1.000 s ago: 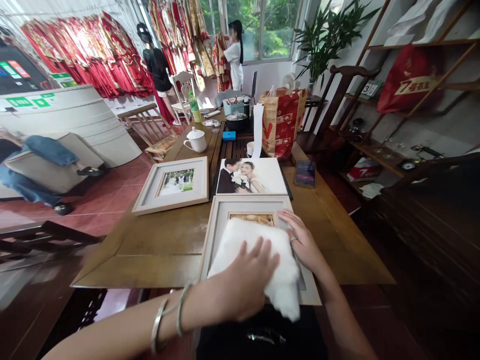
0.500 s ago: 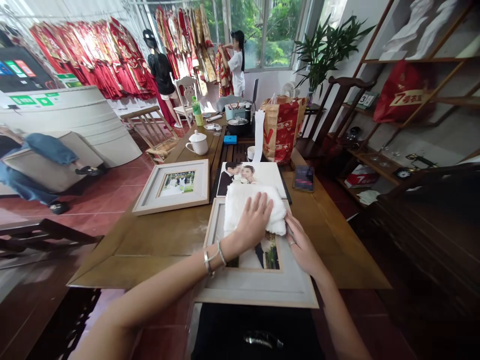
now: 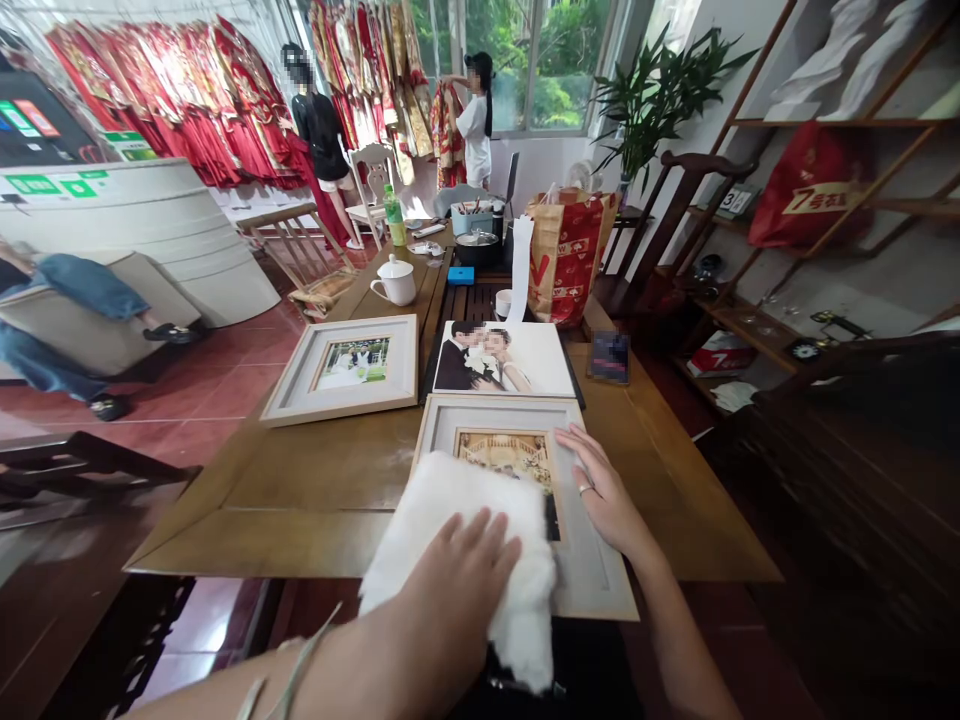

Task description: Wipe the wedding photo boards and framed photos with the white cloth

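Note:
A pale-framed photo [image 3: 592,570] lies flat at the near edge of the wooden table [image 3: 322,500]. My left hand [image 3: 457,590] presses flat, fingers spread, on a fluffy white cloth [image 3: 450,510] covering the frame's near left part. My right hand [image 3: 604,490] rests open on the frame's right side, fingers stretched, a ring on one finger. Part of the picture shows above the cloth.
A second framed photo [image 3: 345,368] and an unframed wedding print [image 3: 502,358] lie farther up the table, beside a phone [image 3: 609,357]. Beyond stand a white teapot [image 3: 395,281], a red paper bag [image 3: 566,250] and tea things. Two people stand by racks of red garments; shelves line the right.
My left hand has dragged the cloth from the frame's far edge back to its near left corner, uncovering the picture's top. My right hand stayed on the frame's right side.

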Available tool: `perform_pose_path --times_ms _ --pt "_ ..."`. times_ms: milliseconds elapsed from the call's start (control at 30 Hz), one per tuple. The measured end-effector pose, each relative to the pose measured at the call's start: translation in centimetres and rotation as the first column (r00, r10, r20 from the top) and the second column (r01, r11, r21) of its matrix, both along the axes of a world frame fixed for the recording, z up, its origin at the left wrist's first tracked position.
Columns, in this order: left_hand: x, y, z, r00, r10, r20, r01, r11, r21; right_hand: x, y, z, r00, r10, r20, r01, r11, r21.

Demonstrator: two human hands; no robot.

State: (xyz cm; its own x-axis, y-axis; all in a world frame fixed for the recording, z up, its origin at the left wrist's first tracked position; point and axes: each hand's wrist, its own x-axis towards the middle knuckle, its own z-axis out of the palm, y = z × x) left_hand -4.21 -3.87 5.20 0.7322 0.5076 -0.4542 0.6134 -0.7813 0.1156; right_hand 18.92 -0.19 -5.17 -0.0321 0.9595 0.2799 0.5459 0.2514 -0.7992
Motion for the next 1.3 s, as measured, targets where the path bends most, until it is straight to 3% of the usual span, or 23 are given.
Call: perform_pose_path --times_ms 67,133,300,367,433,500,600,700,767,900,1033,1167,1300 --pt "-0.7 -1.4 0.3 0.990 0.113 -0.084 -0.112 0.994 0.016 0.3 0.1 0.1 1.000 0.013 0.012 -0.013 1.000 0.008" --pt "-0.9 -1.1 0.1 0.976 0.189 -0.108 -0.181 0.980 0.079 0.4 0.2 0.2 1.000 0.011 0.018 -0.011 1.000 0.002" --pt "0.2 4.9 -0.8 0.950 0.313 0.001 -0.297 0.899 0.323 0.4 0.2 0.2 1.000 0.014 0.024 -0.014 1.000 0.002" --pt "0.7 7.2 -0.8 0.944 0.326 0.040 -0.318 0.876 0.362 0.4 0.2 0.3 1.000 0.014 0.022 -0.014 1.000 0.011" --pt "0.8 8.0 -0.6 0.945 0.324 0.044 -0.317 0.877 0.360 0.4 0.2 0.2 1.000 0.013 0.018 -0.014 1.000 0.021" --pt "0.7 7.2 -0.5 0.948 0.318 0.025 -0.306 0.888 0.342 0.4 0.2 0.2 1.000 0.016 0.012 -0.016 1.000 0.025" --pt "-0.1 3.5 -0.3 0.963 0.270 -0.016 -0.257 0.930 0.262 0.3 0.2 0.0 1.000 0.018 -0.005 -0.018 1.000 0.022" --pt "-0.9 -0.3 0.2 0.984 0.173 -0.039 -0.170 0.982 0.077 0.3 0.2 -0.1 1.000 0.018 -0.016 -0.018 0.999 0.027" --pt "-1.1 -1.6 0.9 0.986 0.157 -0.060 -0.159 0.987 -0.031 0.3 0.2 0.0 1.000 0.020 -0.016 -0.020 0.999 0.032" --pt "0.1 -0.6 1.2 0.986 0.164 -0.044 -0.164 0.986 -0.003 0.2 0.2 0.2 1.000 0.017 -0.013 -0.017 1.000 0.024" --pt "2.8 2.4 -1.2 0.993 0.073 0.091 -0.086 0.986 0.145 0.2 0.1 0.2 0.999 0.006 -0.042 -0.006 1.000 0.009" --pt "5.4 4.7 -2.6 0.979 0.057 0.194 -0.091 0.980 0.176 0.3 0.1 -0.2 0.991 -0.038 -0.130 0.035 0.999 -0.021" --pt "5.9 3.9 -1.9 0.979 0.044 0.197 -0.067 0.991 0.115 0.3 0.1 -0.3 0.988 -0.051 -0.149 0.045 0.998 -0.044"
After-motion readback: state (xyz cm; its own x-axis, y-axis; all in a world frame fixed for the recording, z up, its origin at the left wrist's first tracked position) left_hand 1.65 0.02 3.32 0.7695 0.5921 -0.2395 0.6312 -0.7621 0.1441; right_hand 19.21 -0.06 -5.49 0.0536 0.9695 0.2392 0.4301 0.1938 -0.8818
